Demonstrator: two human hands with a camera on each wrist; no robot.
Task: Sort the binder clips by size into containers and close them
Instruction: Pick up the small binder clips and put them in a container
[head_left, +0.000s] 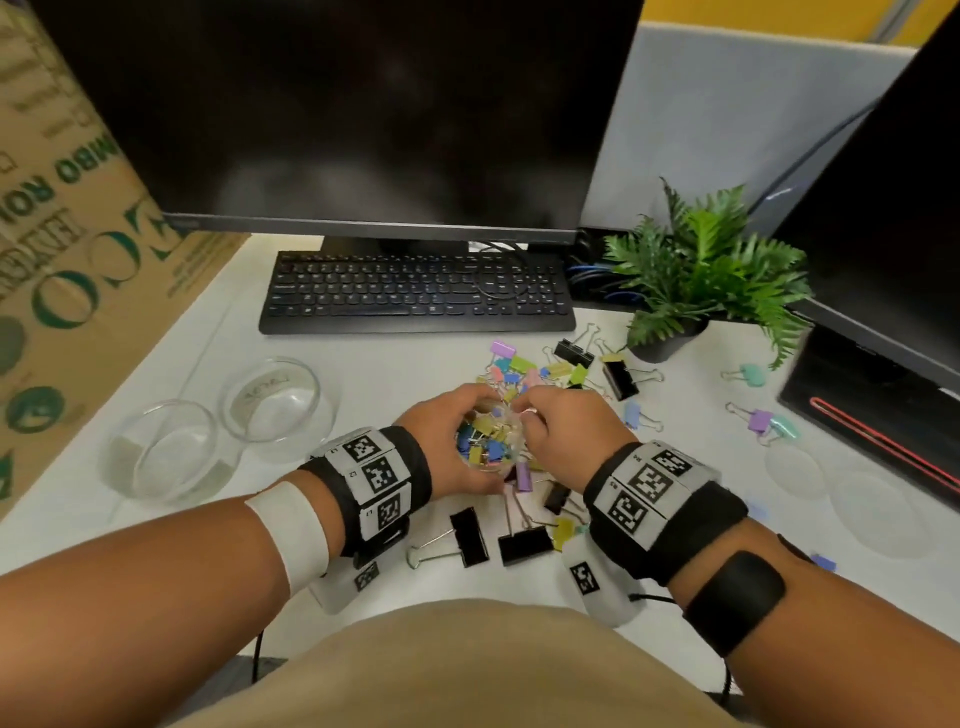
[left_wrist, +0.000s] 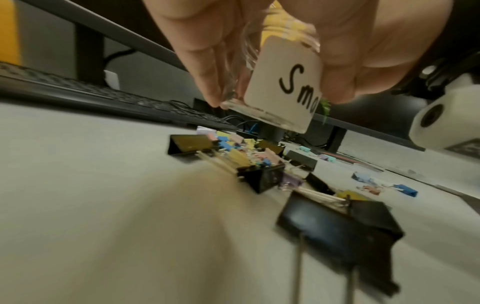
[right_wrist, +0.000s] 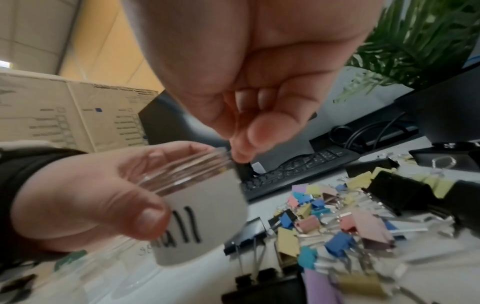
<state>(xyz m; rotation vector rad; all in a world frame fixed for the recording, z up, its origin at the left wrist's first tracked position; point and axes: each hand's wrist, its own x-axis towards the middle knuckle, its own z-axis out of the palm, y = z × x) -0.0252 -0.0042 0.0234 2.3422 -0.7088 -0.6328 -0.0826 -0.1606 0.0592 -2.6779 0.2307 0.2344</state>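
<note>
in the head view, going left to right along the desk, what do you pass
cardboard box → two empty glass bowls → left hand holding the small jar → right hand → potted plant → purple clip

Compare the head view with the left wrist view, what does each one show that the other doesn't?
Only the head view shows the two empty glass bowls, the potted fern, the cardboard box, and colourful small clips already inside the jar. Only the left wrist view shows the jar's white label, handwritten "Sma", and that the jar is lifted clear of the desk. Both show the left hand gripping the jar, the black keyboard, and the loose binder clips on the desk. The right hand hovers, fingers curled, at the jar's mouth.
</note>
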